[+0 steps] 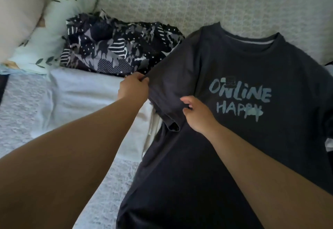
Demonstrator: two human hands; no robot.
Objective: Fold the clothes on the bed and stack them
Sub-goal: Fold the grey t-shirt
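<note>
Seemingly early on, the left hand and right hand are both pinching the sleeve of the dark T-shirt lying front-up on the bed, while the patterned garment is lying unfolded beside it.

Dark T-shirt with pale "ONLINE HAPPY" print lies face up across the right of the frame, one sleeve bunched at centre. A crumpled black-and-white patterned garment sits upper left.
</note>
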